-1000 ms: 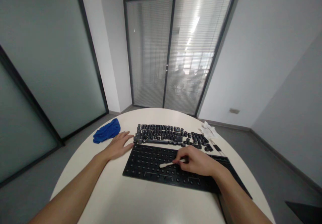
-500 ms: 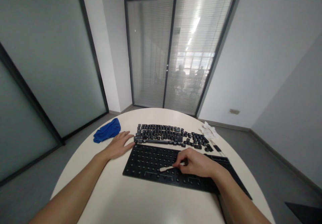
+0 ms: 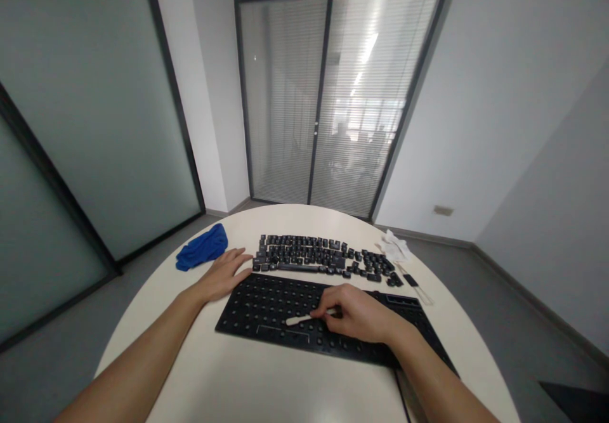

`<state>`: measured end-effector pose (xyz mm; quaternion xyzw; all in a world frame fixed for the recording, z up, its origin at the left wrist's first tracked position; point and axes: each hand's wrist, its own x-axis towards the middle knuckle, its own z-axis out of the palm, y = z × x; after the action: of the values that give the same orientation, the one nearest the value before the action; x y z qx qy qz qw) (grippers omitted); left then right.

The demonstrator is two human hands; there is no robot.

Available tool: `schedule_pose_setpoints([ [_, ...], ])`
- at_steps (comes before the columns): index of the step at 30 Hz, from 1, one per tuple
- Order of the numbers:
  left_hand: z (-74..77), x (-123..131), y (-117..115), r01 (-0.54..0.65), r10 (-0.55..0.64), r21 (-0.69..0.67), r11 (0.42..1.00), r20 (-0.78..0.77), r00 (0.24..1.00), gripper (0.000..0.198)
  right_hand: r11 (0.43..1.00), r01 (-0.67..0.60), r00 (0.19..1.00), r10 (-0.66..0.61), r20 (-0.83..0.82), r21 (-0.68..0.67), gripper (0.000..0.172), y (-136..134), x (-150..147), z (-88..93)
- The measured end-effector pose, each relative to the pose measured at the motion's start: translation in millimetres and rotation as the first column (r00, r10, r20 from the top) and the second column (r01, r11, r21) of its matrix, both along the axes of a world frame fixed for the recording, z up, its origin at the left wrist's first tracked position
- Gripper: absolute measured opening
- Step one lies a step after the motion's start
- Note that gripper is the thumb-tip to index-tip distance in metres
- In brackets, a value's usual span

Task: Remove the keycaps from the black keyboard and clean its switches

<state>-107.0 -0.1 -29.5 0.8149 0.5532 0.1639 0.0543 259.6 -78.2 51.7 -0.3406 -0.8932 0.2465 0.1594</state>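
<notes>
A black keyboard base [image 3: 266,309], stripped of its keycaps, lies on the round table with rows of small round posts showing. My right hand [image 3: 354,312] pinches a thin swab with a pale tip [image 3: 297,320] over the middle of the base. Fingers spread, my left hand [image 3: 224,275] rests flat on the table by the base's upper left corner and holds nothing. Loose black keycaps [image 3: 304,253] lie in rows just beyond the base, with a long space bar [image 3: 298,267] among them.
A crumpled blue cloth [image 3: 203,247] lies at the table's left. White crumpled tissue [image 3: 396,246] and a small black item [image 3: 410,279] beside thin sticks are at the right. A cable runs off the near edge of the cream table [image 3: 247,385].
The keyboard base has slid to the left, and my right hand has moved left with the swab. My left hand has hardly moved.
</notes>
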Motion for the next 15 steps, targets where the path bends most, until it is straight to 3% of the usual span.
schedule_pose_setpoints([
  [7, -2.5, -2, 2, 0.002, -0.002, -0.002, 1.000, -0.004, 1.000, 0.051, 1.000, -0.006, 1.000, 0.006, 0.015, -0.003, 0.033, 0, 4, 3.9],
  [15, -1.2, -2, -1, 0.008, -0.008, 0.007, 1.000, -0.003, 1.000, 0.051, 0.992, 0.115, 0.992, -0.117, 0.037, 0.051, 0.030, 7, 17, 4.1],
])
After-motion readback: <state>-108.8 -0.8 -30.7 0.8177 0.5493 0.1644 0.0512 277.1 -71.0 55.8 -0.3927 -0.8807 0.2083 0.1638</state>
